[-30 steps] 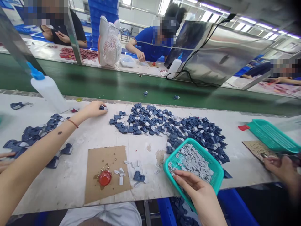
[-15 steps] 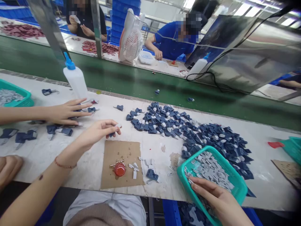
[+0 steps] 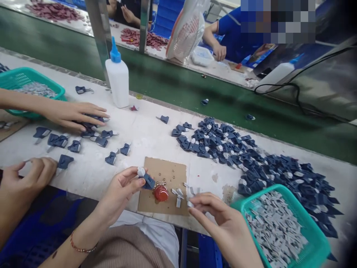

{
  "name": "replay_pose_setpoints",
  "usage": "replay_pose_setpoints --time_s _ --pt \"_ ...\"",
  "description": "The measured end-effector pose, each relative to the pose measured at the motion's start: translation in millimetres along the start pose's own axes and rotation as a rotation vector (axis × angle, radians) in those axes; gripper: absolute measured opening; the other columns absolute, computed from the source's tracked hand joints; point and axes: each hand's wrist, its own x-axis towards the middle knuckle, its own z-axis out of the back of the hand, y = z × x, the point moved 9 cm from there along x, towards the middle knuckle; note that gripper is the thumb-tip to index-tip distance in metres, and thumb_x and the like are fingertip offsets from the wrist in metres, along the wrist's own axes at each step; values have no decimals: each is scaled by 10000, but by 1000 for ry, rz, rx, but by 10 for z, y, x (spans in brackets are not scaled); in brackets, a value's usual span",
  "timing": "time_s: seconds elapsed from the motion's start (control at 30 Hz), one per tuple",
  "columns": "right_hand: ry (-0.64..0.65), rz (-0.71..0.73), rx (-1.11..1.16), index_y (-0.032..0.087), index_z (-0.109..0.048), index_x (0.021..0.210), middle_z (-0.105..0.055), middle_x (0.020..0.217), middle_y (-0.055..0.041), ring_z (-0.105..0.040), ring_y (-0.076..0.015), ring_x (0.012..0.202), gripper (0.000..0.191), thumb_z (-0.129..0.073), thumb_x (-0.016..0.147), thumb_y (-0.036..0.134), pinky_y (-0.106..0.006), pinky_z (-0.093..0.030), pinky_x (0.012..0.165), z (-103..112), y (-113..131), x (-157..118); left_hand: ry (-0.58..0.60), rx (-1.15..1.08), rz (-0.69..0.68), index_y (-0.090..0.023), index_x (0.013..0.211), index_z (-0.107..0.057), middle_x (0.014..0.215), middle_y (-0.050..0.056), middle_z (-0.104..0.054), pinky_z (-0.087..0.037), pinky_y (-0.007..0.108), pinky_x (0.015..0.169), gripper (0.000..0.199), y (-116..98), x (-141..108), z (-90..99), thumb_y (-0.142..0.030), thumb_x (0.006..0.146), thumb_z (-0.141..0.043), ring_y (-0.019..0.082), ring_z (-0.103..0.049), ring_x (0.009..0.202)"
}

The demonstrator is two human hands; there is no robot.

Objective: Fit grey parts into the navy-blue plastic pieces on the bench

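My left hand (image 3: 119, 195), with a beaded bracelet at the wrist, pinches a dark blue plastic part (image 3: 148, 181) that has a pale grey end. It is held up at the left edge of a brown cardboard sheet (image 3: 177, 173). Between the thumb and fingers of my right hand (image 3: 220, 219) is a small grey plastic piece (image 3: 190, 204), right of the cardboard. A red round cap (image 3: 161, 193) with tiny metal bits around it lies on the cardboard, beside several loose grey pieces (image 3: 177, 197). A green basket (image 3: 318, 243) full of grey pieces stands by my right forearm.
A big heap of dark blue parts (image 3: 279, 175) spreads behind the basket. At left, a co-worker's hands (image 3: 75, 113) are among several blue parts (image 3: 65, 162). A white bottle (image 3: 118, 80) stands at the back, before a green strip (image 3: 156, 78). Other people sit across.
My right hand has come out of the green basket and moved left with a grey piece. My left hand has brought the blue part nearer to me. The view has shifted.
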Motion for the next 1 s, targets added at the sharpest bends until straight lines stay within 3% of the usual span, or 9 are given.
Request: replay_pose_setpoints --time_s 0.1,0.2,0.6,0.77,1.0 --pt "88 62 -55 246 -724 825 -700 850 -18 -655 -139 710 86 -679 810 317 -246 -553 675 -308 155 110 24 11 -39 -227 901 -744 939 -4 -764 -513 185 880 195 1 -57 8 -268 728 -824 127 -687 952" --pt "125 107 -125 248 -719 845 -694 830 -7 -642 -139 713 63 -666 816 268 -261 -531 681 -443 244 165 22 34 -44 -206 864 -729 923 17 -767 -513 198 874 182 26 -109 21 -271 724 -826 142 -684 964" --pt "204 72 -239 232 -715 807 -697 789 -22 -643 -170 717 66 -650 818 232 -298 -515 673 -605 345 247 94 65 -86 -215 847 -700 943 25 -738 -526 241 875 102 97 -162 -28 -193 772 -765 164 -688 964" --pt "191 7 -173 233 -737 804 -703 818 -31 -641 -172 746 84 -689 800 301 -302 -519 703 -555 329 259 73 18 -83 -214 822 -702 939 9 -720 -535 237 863 112 84 -180 -44 -179 753 -783 157 -687 949" --pt "149 -214 247 206 -743 769 -705 919 -58 -669 -171 786 232 -827 670 399 -243 -570 670 -318 210 190 132 -67 -44 -217 831 -717 919 18 -745 -548 252 847 137 158 -171 -282 -174 733 -803 171 -693 946"
